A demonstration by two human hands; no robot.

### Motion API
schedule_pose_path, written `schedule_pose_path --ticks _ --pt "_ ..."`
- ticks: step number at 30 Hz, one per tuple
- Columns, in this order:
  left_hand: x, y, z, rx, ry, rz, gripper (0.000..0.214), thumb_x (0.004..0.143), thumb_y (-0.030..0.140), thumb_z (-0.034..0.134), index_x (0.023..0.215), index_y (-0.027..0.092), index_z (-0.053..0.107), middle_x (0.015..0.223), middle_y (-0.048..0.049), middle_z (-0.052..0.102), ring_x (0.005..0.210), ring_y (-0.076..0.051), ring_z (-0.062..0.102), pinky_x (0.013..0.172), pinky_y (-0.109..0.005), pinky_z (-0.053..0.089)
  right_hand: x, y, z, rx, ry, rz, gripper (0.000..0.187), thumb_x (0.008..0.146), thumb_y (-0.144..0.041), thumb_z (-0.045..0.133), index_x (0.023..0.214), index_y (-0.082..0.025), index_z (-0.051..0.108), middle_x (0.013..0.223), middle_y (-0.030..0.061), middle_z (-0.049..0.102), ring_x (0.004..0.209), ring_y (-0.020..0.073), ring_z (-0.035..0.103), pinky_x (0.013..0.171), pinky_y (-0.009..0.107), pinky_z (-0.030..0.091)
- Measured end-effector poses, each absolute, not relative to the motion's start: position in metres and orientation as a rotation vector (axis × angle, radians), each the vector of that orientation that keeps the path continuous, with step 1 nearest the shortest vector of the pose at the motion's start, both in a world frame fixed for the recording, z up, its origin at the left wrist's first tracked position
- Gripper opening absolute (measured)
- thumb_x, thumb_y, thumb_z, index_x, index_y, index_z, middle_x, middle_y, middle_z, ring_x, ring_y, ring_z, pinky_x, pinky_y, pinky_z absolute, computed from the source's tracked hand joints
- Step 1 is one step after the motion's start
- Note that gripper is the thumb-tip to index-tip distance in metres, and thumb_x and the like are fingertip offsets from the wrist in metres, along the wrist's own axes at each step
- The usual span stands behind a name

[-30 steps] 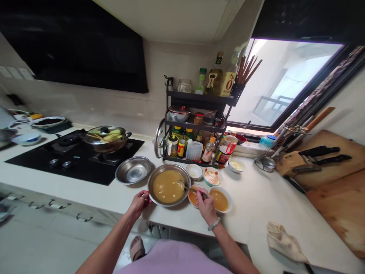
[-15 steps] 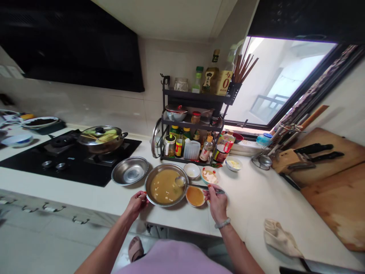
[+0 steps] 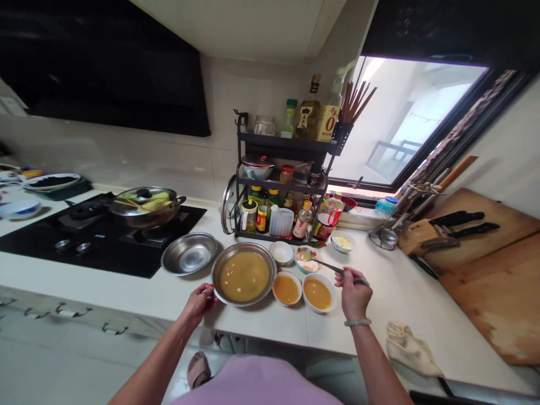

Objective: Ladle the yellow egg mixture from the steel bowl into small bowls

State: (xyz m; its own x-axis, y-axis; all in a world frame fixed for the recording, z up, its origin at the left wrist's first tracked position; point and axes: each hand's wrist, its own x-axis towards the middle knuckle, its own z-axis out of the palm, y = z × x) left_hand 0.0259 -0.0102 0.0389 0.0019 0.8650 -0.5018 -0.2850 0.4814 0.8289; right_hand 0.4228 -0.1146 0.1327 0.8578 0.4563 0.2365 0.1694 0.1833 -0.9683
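My left hand (image 3: pixel 198 302) grips the near rim of a large steel bowl (image 3: pixel 243 274) full of yellow-brown soup on the white counter. My right hand (image 3: pixel 353 291) is closed round the handle of a metal ladle (image 3: pixel 321 261), whose scoop hangs over a small bowl (image 3: pixel 307 260) with white and orange food behind the soup bowls. Two small white bowls of the same soup, one (image 3: pixel 287 288) and another (image 3: pixel 319 293), stand side by side right of the big bowl, just left of my right hand.
An empty steel bowl (image 3: pixel 188 254) sits left of the soup. A lidded pan (image 3: pixel 145 205) rests on the black hob (image 3: pixel 97 236). A spice rack (image 3: pixel 282 185) stands behind. Knife block (image 3: pixel 428 236), wooden boards (image 3: pixel 498 264) and a cloth (image 3: pixel 411 349) lie right.
My right hand lifted the ladle out of the big bowl and swung it right and back, over the small bowls. My left hand stayed on the rim.
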Motion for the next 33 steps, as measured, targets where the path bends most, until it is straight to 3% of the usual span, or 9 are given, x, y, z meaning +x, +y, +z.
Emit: schedule_pose_path --ticks 6,12,15,24,33 --pt "0.026 -0.011 0.04 0.583 1.248 0.996 0.018 0.068 0.022 0.069 0.072 0.018 0.051 0.048 0.0034 0.056 0.039 -0.01 0.053 0.042 -0.019 0.04 0.438 -0.121 0.108 -1.497 -0.849 0.064 0.036 0.081 -0.05 0.061 0.091 -0.015 0.066 0.07 0.0031 0.067 0.051 0.0149 0.062 0.05 0.03 0.055" --pt "0.026 -0.01 0.04 0.585 1.249 0.992 0.021 0.065 0.021 0.071 0.071 0.018 0.051 0.048 0.004 0.056 0.04 -0.01 0.054 0.044 -0.02 0.041 0.418 -0.128 0.108 -1.411 -1.267 -0.014 0.024 0.089 -0.036 0.053 0.092 -0.019 0.07 0.091 0.0092 0.068 0.07 0.0186 0.065 0.058 0.032 0.058" --pt "0.025 -0.01 0.04 0.591 1.248 0.992 0.021 0.065 0.021 0.071 0.071 0.018 0.051 0.049 0.004 0.056 0.04 -0.01 0.053 0.044 -0.02 0.04 0.391 -0.125 0.112 -1.345 -1.28 0.086 0.022 0.091 -0.032 0.052 0.098 -0.02 0.069 0.093 0.008 0.068 0.066 0.016 0.063 0.058 0.03 0.057" --pt "0.025 -0.01 0.04 0.603 1.244 0.99 0.025 0.062 0.024 0.074 0.07 0.018 0.051 0.051 0.0043 0.056 0.042 -0.009 0.054 0.044 -0.019 0.039 0.293 -0.103 0.089 -1.161 -1.408 0.522 0.022 0.09 -0.031 0.051 0.093 -0.023 0.072 0.083 0.006 0.068 0.056 0.0147 0.061 0.046 0.026 0.054" --pt "0.026 -0.011 0.041 0.579 1.24 0.993 0.022 0.064 0.021 0.071 0.072 0.019 0.051 0.049 0.0045 0.055 0.039 -0.009 0.053 0.041 -0.018 0.038 0.289 -0.089 0.083 -1.312 -1.005 0.745 0.034 0.084 -0.05 0.057 0.089 -0.017 0.065 0.053 -0.0002 0.061 0.04 0.0148 0.056 0.039 0.025 0.049"
